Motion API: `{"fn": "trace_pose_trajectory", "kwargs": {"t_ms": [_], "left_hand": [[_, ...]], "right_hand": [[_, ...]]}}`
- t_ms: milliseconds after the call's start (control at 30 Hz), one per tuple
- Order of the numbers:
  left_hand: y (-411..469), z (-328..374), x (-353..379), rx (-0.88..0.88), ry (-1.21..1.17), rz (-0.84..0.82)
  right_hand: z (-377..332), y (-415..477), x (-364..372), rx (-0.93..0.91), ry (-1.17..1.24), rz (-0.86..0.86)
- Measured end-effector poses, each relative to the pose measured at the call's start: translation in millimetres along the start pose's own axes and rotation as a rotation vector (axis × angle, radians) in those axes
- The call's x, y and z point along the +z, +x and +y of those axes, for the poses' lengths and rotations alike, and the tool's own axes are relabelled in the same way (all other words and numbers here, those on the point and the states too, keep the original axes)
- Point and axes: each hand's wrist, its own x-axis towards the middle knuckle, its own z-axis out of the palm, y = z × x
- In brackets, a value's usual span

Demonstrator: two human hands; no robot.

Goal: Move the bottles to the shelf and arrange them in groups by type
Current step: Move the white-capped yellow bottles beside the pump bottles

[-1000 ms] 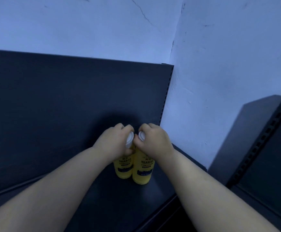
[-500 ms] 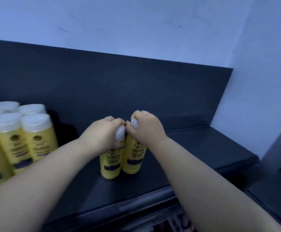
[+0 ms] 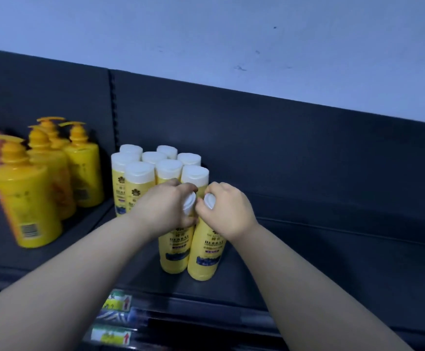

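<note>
Left bottle and right bottle upright on shelf, touching, just before matching white-capped group. Your left grip clasps left bottle's cap; right grip clasps right bottle's cap. Pump bottles further left.

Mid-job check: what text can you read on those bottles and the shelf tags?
"HERBAL": on the front left bottle and the front right bottle.
Smaller print under it: too blurred to read.
Barcode digits on the nearest pump bottle: unreadable.
Shelf-edge tags: blurred.
</note>
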Motion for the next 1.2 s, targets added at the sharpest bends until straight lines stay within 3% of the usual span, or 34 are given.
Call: {"fn": "trace_pose_trajectory", "kwargs": {"t_ms": [233,567,867,1033,1200], "left_hand": [[14.7,-2.5,4.7,-0.054,0.079,-0.012],[10.3,-6.9,11.2,-0.101,-0.063,0.139],[-17.4,-63.3,-9.2,0.02,-0.062,0.108],[-27.5,-114.1,-16.0,0.091,-0.05,0.114],[-32.8,-136.8,-13.4,0.21,-0.106,0.184]], "right_hand": [[8.9,11.2,17.6,0.008,0.028,0.074],[2.9,13.8,40.0,-0.042,0.159,0.371],[-51.4,21.3,57.4,-0.025,0.197,0.33],[-92.6,27.9,78.1,-0.002,0.062,0.309],[-111.5,30.9,82.5,0.02,-0.202,0.124]]}}
